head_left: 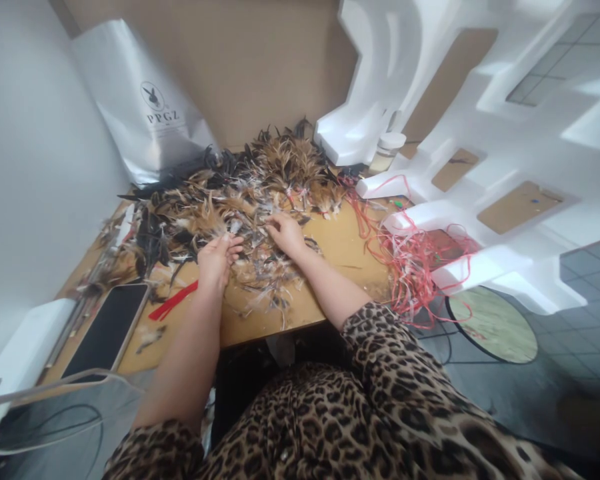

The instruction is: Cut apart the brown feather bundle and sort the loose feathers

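Note:
A heaped pile of brown, black and grey feathers (290,160) spreads across the wooden table. At its front edge, my left hand (216,259) is closed, thumb and forefinger pinching a tuft of brown feathers (209,221); its other fingers curl loosely. My right hand (286,235) reaches into the middle of the pile, its fingers bent close to the thumb. Whatever lies between those fingertips is too small to make out. Loose grey and brown feather scraps (270,277) lie between and below the hands. Red strips (174,301) rest beside my left wrist.
A phone (107,330) and a white box-shaped device (27,347) with a cable lie at left. Behind stands a silver bag (150,113). Tangled pink ribbons (415,267) hang over white foam pieces (520,260) at right, near a lidded jar (387,152) and a round stool (495,325).

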{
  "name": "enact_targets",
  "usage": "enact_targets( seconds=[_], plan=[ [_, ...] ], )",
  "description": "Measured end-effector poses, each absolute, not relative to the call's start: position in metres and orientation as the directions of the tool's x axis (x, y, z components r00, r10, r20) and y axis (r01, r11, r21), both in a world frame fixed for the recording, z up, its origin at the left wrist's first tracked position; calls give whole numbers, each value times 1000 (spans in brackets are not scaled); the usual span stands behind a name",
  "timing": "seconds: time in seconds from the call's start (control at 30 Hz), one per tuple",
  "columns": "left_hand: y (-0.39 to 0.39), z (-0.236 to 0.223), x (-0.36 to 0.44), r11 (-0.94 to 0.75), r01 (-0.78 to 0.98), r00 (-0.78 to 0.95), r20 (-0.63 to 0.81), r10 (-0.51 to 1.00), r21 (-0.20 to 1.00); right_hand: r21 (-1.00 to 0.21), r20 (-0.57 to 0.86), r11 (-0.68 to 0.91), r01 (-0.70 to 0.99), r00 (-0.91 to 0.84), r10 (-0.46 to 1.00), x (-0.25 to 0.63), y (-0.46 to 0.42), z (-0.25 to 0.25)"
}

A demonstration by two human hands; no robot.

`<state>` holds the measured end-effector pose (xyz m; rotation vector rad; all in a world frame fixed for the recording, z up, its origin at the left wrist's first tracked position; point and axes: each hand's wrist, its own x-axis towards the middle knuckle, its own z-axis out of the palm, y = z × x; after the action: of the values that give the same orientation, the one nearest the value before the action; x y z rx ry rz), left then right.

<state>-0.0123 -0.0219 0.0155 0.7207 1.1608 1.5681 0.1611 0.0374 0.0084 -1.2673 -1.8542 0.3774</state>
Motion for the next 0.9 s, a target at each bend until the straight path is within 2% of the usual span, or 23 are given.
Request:
enact_targets(
  seconds=[0.17,0.37,0.47,0.53,0.6,0.63,0.7,0.77,0.8,0.83,0.9],
  plan=[
    [-21,14,-13,-25,-358,-299,-89,950,933,-504,474,526,685,-289,831,149,23,16],
    [-21,13,-13,-30,-366,-295,-86,952,930,-201,390,663,721,-562,729,143,10,24],
    [-22,13,-13,-21,-370,-284,-92,955,929,-99,327,671,734,-613,719,139,8,22],
    [-22,14,-13,-22,-370,-282,-89,955,929,-87,311,657,749,-606,732,137,9,19],
    [-22,13,-13,-27,-372,-278,-84,957,928,-172,334,638,750,-565,754,138,13,17],
    [-22,13,-13,-25,-373,-274,-85,958,927,-263,365,625,735,-524,770,138,15,16],
    [-22,13,-13,-5,-376,-250,-96,963,927,-533,426,574,621,-389,816,142,21,16],
    [-23,14,-12,28,-382,-210,-117,971,924,-820,400,454,350,-218,890,145,27,18],
    [-23,14,-12,47,-391,-185,-129,974,919,-913,344,367,177,-149,927,147,30,19],
    [-23,15,-12,68,-404,-156,-142,977,912,-960,278,281,13,-102,955,148,32,20],
    [-24,17,-12,115,-445,-83,-169,982,888,-961,185,170,-217,-52,981,149,33,23]
  ],
)
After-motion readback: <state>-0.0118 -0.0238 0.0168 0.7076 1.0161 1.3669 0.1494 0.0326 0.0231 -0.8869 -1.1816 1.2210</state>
